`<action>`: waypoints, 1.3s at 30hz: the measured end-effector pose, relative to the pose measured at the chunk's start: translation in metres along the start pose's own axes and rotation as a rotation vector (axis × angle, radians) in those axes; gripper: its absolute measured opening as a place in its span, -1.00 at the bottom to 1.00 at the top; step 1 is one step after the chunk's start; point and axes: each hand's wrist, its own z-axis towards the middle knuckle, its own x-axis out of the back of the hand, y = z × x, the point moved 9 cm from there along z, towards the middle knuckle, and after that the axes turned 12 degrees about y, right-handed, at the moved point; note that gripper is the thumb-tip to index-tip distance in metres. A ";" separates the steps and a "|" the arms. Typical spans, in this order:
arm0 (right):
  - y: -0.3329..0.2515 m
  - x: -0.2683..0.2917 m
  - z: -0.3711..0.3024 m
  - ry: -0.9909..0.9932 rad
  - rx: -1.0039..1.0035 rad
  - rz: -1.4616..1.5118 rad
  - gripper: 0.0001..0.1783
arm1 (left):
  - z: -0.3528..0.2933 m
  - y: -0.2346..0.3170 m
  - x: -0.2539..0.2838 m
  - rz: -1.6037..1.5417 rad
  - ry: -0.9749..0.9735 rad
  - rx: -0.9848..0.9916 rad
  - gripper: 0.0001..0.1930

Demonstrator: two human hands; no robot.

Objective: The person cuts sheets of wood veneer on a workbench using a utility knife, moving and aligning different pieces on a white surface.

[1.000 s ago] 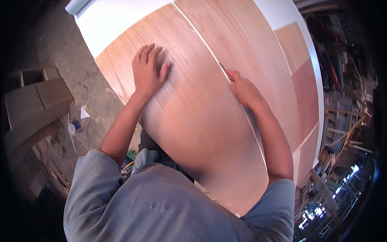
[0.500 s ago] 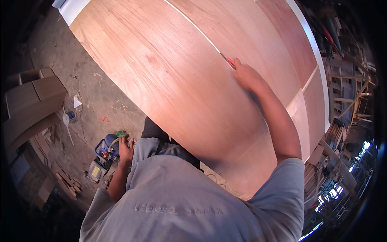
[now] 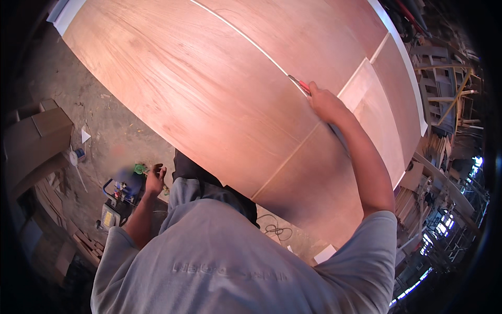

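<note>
The right hand (image 3: 326, 103) has its grip closed around a red tool (image 3: 303, 86), its tip at the pale seam (image 3: 251, 41) between wood sheets (image 3: 172, 89), while the left hand (image 3: 155, 181), loosely open and apparently empty, hangs near a compressor (image 3: 119, 196).

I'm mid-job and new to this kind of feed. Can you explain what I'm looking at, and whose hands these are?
There's no machine arm here: these are one person's bare hands. The picture comes from a wide camera worn on their head, looking down, so straight edges bend near the rim.

The big surface is made of wood panels, with a pale line running between two of them. The right hand holds a red tool, its tip at that line. The left hand is off the panels, fingers apart and apparently empty, near a blue machine on the floor.
</note>
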 end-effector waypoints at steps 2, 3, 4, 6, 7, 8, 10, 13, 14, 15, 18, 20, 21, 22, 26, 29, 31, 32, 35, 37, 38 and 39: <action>0.014 -0.005 -0.014 -0.008 -0.006 -0.009 -0.67 | -0.033 -0.020 -0.029 0.003 0.017 0.047 -0.52; 0.022 -0.007 -0.020 -0.011 -0.008 -0.009 -0.66 | -0.049 -0.038 -0.049 -0.031 0.027 0.034 -0.51; 0.031 -0.007 -0.024 0.017 0.018 -0.008 -0.66 | -0.070 -0.056 -0.068 -0.022 0.021 0.090 -0.46; 0.042 -0.015 -0.029 0.043 0.075 0.002 -0.64 | -0.118 -0.086 -0.108 -0.111 0.013 0.138 -0.44; 0.048 -0.023 -0.034 0.030 0.079 0.004 -0.63 | -0.151 -0.082 -0.122 -0.133 -0.025 0.187 -0.46; 0.053 -0.025 -0.037 0.023 0.088 0.007 -0.63 | -0.177 -0.087 -0.135 -0.184 -0.016 0.221 -0.47; 0.061 -0.026 -0.043 0.018 0.101 -0.004 -0.62 | -0.227 -0.097 -0.157 -0.197 0.001 0.225 -0.50; 0.073 -0.034 -0.050 0.004 0.111 -0.017 -0.62 | -0.268 -0.133 -0.185 -0.262 -0.042 0.226 -0.49; 0.078 -0.036 -0.052 -0.001 0.105 -0.023 -0.62 | -0.281 -0.130 -0.189 -0.298 -0.060 0.293 -0.48; 0.081 -0.039 -0.055 -0.010 0.099 -0.032 -0.62 | -0.294 -0.131 -0.195 -0.335 -0.082 0.365 -0.47; 0.094 -0.048 -0.074 -0.057 0.093 -0.075 -0.61 | -0.314 -0.141 -0.198 -0.341 -0.025 0.507 -0.43; 0.103 -0.045 -0.086 -0.063 0.099 -0.070 -0.60 | -0.299 -0.132 -0.201 -0.318 -0.021 0.449 -0.41; 0.106 -0.046 -0.091 -0.065 0.100 -0.069 -0.60 | -0.290 -0.132 -0.203 -0.342 0.002 0.406 -0.41; 0.109 -0.045 -0.096 -0.066 0.098 -0.068 -0.60 | -0.282 -0.131 -0.207 -0.365 0.024 0.362 -0.40; 0.129 -0.052 -0.124 -0.075 0.067 -0.052 -0.60 | -0.265 -0.078 -0.214 -0.428 0.017 0.354 -0.40; 0.145 -0.058 -0.147 -0.096 0.043 -0.068 -0.62 | -0.266 -0.053 -0.234 -0.433 -0.049 0.306 -0.41; 0.158 -0.064 -0.162 -0.111 0.023 -0.095 -0.61 | -0.267 -0.040 -0.246 -0.399 -0.073 0.303 -0.41; 0.170 -0.069 -0.171 -0.111 0.019 -0.100 -0.62 | -0.268 -0.040 -0.251 -0.378 -0.082 0.300 -0.41; 0.212 -0.086 -0.205 -0.123 0.004 -0.115 -0.62 | -0.281 -0.035 -0.272 -0.398 -0.092 0.284 -0.38; 0.244 -0.100 -0.236 -0.143 -0.011 -0.121 -0.63 | -0.297 -0.033 -0.293 -0.390 -0.113 0.286 -0.39; 0.258 -0.104 -0.252 -0.142 -0.020 -0.116 -0.63 | -0.305 -0.036 -0.303 -0.391 -0.111 0.293 -0.39; 0.272 -0.106 -0.271 -0.141 -0.028 -0.112 -0.64 | -0.317 -0.039 -0.314 -0.393 -0.108 0.299 -0.40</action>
